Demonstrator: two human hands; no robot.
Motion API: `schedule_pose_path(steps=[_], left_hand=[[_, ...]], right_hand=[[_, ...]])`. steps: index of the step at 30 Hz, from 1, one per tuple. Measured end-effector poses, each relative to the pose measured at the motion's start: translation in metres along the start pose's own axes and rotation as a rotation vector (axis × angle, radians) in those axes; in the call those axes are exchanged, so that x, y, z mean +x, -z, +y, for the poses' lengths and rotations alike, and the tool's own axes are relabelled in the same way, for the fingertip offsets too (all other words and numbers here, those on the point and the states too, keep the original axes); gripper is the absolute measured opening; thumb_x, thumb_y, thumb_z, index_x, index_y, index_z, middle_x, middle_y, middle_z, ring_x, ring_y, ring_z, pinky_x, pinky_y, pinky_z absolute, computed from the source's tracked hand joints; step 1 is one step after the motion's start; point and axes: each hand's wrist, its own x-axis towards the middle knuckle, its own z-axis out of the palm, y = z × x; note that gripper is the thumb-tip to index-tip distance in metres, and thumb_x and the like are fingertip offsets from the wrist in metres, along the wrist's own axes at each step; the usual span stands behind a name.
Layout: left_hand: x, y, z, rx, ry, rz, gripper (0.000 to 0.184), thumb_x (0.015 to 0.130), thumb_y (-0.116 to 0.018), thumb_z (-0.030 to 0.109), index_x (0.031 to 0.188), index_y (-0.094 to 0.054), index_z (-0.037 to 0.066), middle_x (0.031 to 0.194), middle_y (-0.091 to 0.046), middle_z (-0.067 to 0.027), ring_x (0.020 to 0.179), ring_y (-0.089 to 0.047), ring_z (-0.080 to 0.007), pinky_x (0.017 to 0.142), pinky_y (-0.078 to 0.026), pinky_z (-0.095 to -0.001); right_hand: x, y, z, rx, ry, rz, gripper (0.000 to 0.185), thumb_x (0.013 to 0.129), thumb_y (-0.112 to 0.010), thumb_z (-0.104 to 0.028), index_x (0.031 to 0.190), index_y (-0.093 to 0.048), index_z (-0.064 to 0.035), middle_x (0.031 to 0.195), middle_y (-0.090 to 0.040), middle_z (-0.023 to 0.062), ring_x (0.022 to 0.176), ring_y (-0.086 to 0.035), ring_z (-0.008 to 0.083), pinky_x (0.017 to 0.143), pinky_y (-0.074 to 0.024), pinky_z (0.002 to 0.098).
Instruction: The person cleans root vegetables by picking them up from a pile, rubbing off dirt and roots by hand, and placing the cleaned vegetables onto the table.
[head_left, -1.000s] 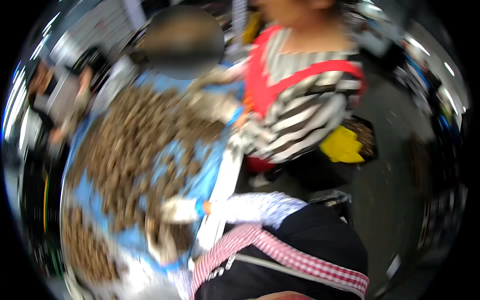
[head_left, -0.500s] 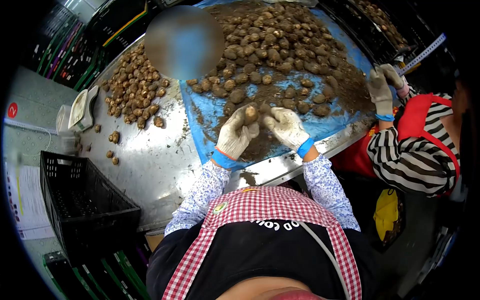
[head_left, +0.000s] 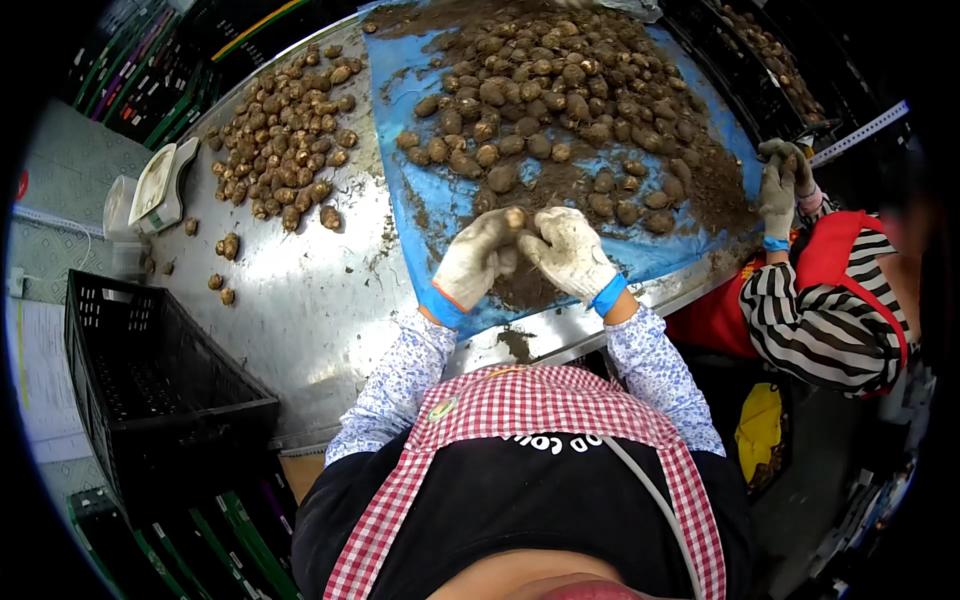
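Observation:
My left hand (head_left: 474, 258), in a dirty white work glove, is closed around a small brown taro (head_left: 514, 218) with a pale end showing. Right beside it, my right hand (head_left: 571, 254) wears a matching glove. Its fingers are curled together, their tips close against the taro; anything pinched in them is hidden. Both hands are over the near part of a soil-covered blue sheet (head_left: 412, 225). Beyond them spreads a large heap of soil-caked taros (head_left: 560, 85). Cleaner taros (head_left: 285, 140) form a pile on the bare metal table (head_left: 330, 290) to the left.
A black crate (head_left: 190, 410) stands at the table's left end. A white scale (head_left: 163, 188) sits farther back. On the right, a co-worker in a striped sleeve (head_left: 800, 320) has gloved hands (head_left: 778, 190) near the table edge. Black crates (head_left: 745, 65) hold more taros at the far right.
The view has shifted slightly. My right hand has moved in closer to my left, and the held taro is turned, showing less of its side.

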Motion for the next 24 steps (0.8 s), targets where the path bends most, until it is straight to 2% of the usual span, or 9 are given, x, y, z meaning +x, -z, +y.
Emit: schedule_pose_path(steps=[2, 6, 9, 14, 17, 19, 20, 23, 24], left_hand=[[-0.004, 0.002, 0.007, -0.335, 0.000, -0.152, 0.040, 0.102, -0.046, 0.029, 0.132, -0.048, 0.002, 0.102, -0.058, -0.0081, 0.068, -0.050, -0.0130, 0.062, -0.043, -0.0265], [0.000, 0.000, 0.006, -0.218, -0.127, -0.094, 0.038, 0.104, -0.040, 0.022, 0.132, -0.044, -0.003, 0.113, -0.056, -0.0135, 0.073, -0.051, -0.0127, 0.058, -0.042, -0.0248], [-0.008, -0.029, 0.008, 0.001, -0.066, 0.056, 0.037, 0.105, -0.037, 0.022, 0.134, -0.044, -0.001, 0.119, -0.054, -0.0132, 0.080, -0.056, -0.0123, 0.061, -0.045, -0.0208], [-0.005, -0.018, 0.014, 0.669, 0.005, 0.113, 0.052, 0.099, -0.050, 0.043, 0.126, -0.054, -0.001, 0.097, -0.064, -0.0029, 0.078, -0.056, -0.0072, 0.064, -0.046, -0.0205], [-0.001, -0.015, 0.023, 0.472, 0.023, -0.067, 0.053, 0.100, -0.049, 0.043, 0.127, -0.054, -0.002, 0.091, -0.065, -0.0060, 0.072, -0.054, -0.0099, 0.059, -0.040, -0.0209], [0.004, 0.007, 0.015, 0.135, 0.032, -0.049, 0.043, 0.103, -0.044, 0.032, 0.127, -0.053, -0.002, 0.099, -0.065, -0.0100, 0.079, -0.059, -0.0138, 0.067, -0.049, -0.0237], [0.000, -0.004, 0.016, 0.050, 0.013, -0.043, 0.041, 0.104, -0.043, 0.029, 0.127, -0.052, -0.002, 0.100, -0.064, -0.0105, 0.081, -0.060, -0.0149, 0.069, -0.051, -0.0251], [0.002, -0.009, 0.013, -0.037, 0.050, 0.029, 0.038, 0.105, -0.039, 0.022, 0.131, -0.047, -0.004, 0.107, -0.060, -0.0103, 0.086, -0.063, -0.0176, 0.078, -0.055, -0.0298], [0.007, 0.001, 0.004, 0.049, 0.033, -0.015, 0.039, 0.105, -0.039, 0.023, 0.132, -0.046, -0.005, 0.108, -0.060, -0.0101, 0.087, -0.063, -0.0175, 0.077, -0.055, -0.0298]], right_hand=[[0.000, -0.002, 0.006, -0.029, -0.110, -0.035, 0.024, 0.085, -0.061, -0.022, 0.079, -0.055, 0.0010, 0.082, -0.060, 0.0189, 0.077, -0.060, 0.0365, 0.073, -0.0495, 0.0425], [-0.005, -0.006, 0.003, 0.089, -0.134, 0.095, 0.033, 0.087, -0.061, -0.031, 0.085, -0.059, 0.0019, 0.086, -0.063, 0.0204, 0.083, -0.062, 0.0366, 0.075, -0.0502, 0.0451], [0.001, 0.013, -0.020, 0.100, -0.128, -0.067, 0.041, 0.085, -0.064, -0.039, 0.087, -0.062, 0.0029, 0.087, -0.064, 0.0209, 0.085, -0.062, 0.0377, 0.075, -0.0491, 0.0456], [0.003, 0.005, -0.023, -0.085, -0.013, -0.090, 0.029, 0.085, -0.062, -0.032, 0.078, -0.064, -0.0041, 0.077, -0.064, 0.0150, 0.079, -0.063, 0.0337, 0.077, -0.0478, 0.0425], [-0.004, -0.006, -0.022, -0.067, 0.147, 0.082, 0.025, 0.086, -0.059, -0.028, 0.075, -0.062, -0.0054, 0.076, -0.064, 0.0122, 0.077, -0.063, 0.0309, 0.079, -0.0487, 0.0417], [0.000, 0.000, -0.010, -0.181, -0.153, -0.216, 0.021, 0.086, -0.058, -0.023, 0.077, -0.061, -0.0046, 0.078, -0.064, 0.0134, 0.081, -0.064, 0.0308, 0.077, -0.0504, 0.0418], [-0.006, -0.009, 0.009, -0.185, -0.198, -0.147, 0.018, 0.086, -0.057, -0.020, 0.084, -0.060, -0.0026, 0.079, -0.063, 0.0151, 0.081, -0.064, 0.0312, 0.076, -0.0518, 0.0419], [-0.016, -0.004, 0.013, -0.035, -0.189, 0.059, 0.033, 0.086, -0.064, -0.032, 0.090, -0.058, -0.0002, 0.087, -0.064, 0.0180, 0.084, -0.064, 0.0328, 0.074, -0.0518, 0.0414], [-0.011, 0.014, -0.005, -0.049, -0.217, -0.053, 0.038, 0.085, -0.065, -0.037, 0.091, -0.058, 0.0004, 0.089, -0.064, 0.0184, 0.087, -0.064, 0.0334, 0.075, -0.0511, 0.0419]])
